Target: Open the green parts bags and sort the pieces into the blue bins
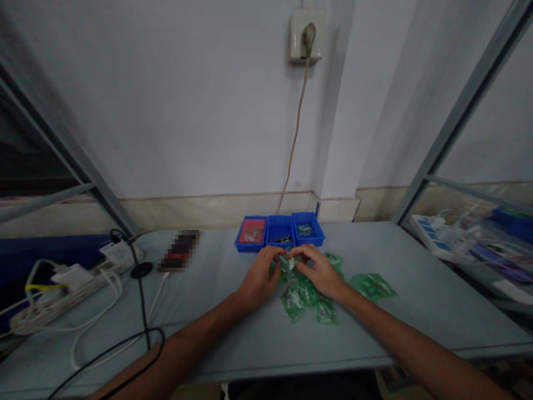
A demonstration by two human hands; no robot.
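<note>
Several small green plastic bags [303, 297] lie in a loose pile on the grey table [416, 311], with one more green bag [372, 285] off to the right. My left hand [260, 276] and my right hand [318, 270] meet over the pile's far end. Both pinch one green bag [288, 265] between their fingertips. Just beyond my hands stand three small blue trays [280, 230] in a row, each with small parts inside.
A white power strip [75, 280] with plugs and cables lies at the left, and a black cable [141, 311] runs across the table's front left. A dark blurred object [179, 251] lies left of the trays. A wall socket [307, 36] sits above. Metal frame bars flank both sides.
</note>
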